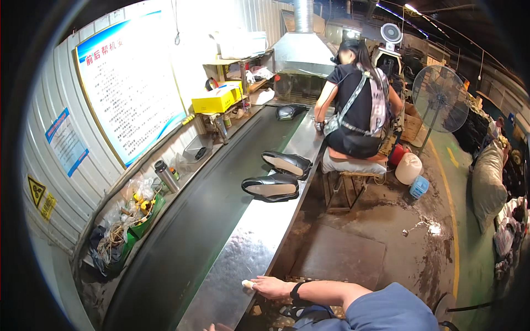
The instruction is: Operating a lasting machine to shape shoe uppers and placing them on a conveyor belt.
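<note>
My right hand (pixel 271 287) reaches over the smooth metal ledge (pixel 243 248) beside the belt, a dark band on its wrist. Its fingertips are closed on a small off-white piece (pixel 248 284), whose kind I cannot make out. Of my left hand (pixel 218 327) only a little shows at the lower edge; its fingers are mostly cut off. Farther along lie two black shoes, one nearer (pixel 270 188) and one behind it (pixel 287 164), pale undersides showing, across the belt's edge and the ledge. Neither hand touches them.
A dark conveyor belt (pixel 187 220) runs away toward a metal hood (pixel 303 52), with another black shoe (pixel 290 112) at its far end. A person (pixel 353 99) sits right of the ledge. A thermos (pixel 167 175) and yellow box (pixel 213 100) stand left; a fan (pixel 440 98) stands right.
</note>
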